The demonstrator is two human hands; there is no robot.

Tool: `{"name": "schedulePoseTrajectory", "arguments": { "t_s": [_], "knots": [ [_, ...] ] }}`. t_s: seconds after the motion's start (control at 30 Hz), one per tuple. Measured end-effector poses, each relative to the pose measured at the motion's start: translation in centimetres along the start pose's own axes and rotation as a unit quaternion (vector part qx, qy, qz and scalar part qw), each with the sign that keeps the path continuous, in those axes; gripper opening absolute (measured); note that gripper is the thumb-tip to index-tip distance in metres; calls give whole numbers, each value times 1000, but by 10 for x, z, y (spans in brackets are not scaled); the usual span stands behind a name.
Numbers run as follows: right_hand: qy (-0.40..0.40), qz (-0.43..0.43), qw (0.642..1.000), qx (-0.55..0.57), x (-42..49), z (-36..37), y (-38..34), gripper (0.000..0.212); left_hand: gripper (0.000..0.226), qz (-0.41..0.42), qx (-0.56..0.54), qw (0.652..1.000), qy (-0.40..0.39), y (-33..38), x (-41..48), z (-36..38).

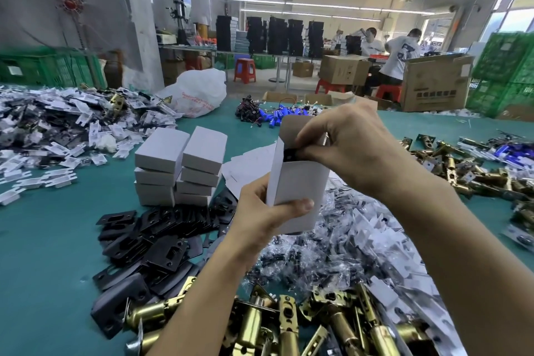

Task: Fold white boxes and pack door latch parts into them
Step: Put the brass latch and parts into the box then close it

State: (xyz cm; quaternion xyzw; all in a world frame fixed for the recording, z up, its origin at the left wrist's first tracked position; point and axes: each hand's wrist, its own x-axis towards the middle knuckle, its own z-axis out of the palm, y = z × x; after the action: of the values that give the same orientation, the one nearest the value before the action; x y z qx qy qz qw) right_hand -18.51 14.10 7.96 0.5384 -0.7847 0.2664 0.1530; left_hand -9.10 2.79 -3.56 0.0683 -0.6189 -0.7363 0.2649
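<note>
A: Hand status?
B: The left hand (268,211) grips the lower end of the white box (300,182), thumb across its front. The right hand (346,147) pinches a black part (289,154) at the box's open top.
A: Box location?
B: Held upright above the green table (43,240).
A: Surroundings?
B: Stacked boxes (179,165) stand to the left. Black plates (150,240) and brass latches (289,326) lie below the hands.

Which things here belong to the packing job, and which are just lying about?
Job: white box, held by left hand and right hand; stacked white boxes; black plates; brass latches.
Lying about: blue wired cylinders, plastic bag, red stool.
</note>
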Motion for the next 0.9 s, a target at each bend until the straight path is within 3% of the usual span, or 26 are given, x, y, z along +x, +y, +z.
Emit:
{"name": "schedulePoseTrajectory", "arguments": {
  "t_s": [0.23, 0.5, 0.6, 0.9],
  "knots": [
    [-138, 46, 988, -59, 14, -10, -8, 32, 33, -7, 22, 1000, -4, -3, 0, 0],
    [-251, 92, 953, -143, 24, -15, -5, 9, 36, -3, 79, 997, -5, -7, -1, 1],
    [-278, 84, 946, -143, 23, -14, -5, 23, 34, 1, 84, 996, -6, -7, -1, 2],
    [-118, 57, 991, -21, 15, -11, 6, 21, 35, 8, -8, 999, 44, -2, 1, -1]
  ]
}}
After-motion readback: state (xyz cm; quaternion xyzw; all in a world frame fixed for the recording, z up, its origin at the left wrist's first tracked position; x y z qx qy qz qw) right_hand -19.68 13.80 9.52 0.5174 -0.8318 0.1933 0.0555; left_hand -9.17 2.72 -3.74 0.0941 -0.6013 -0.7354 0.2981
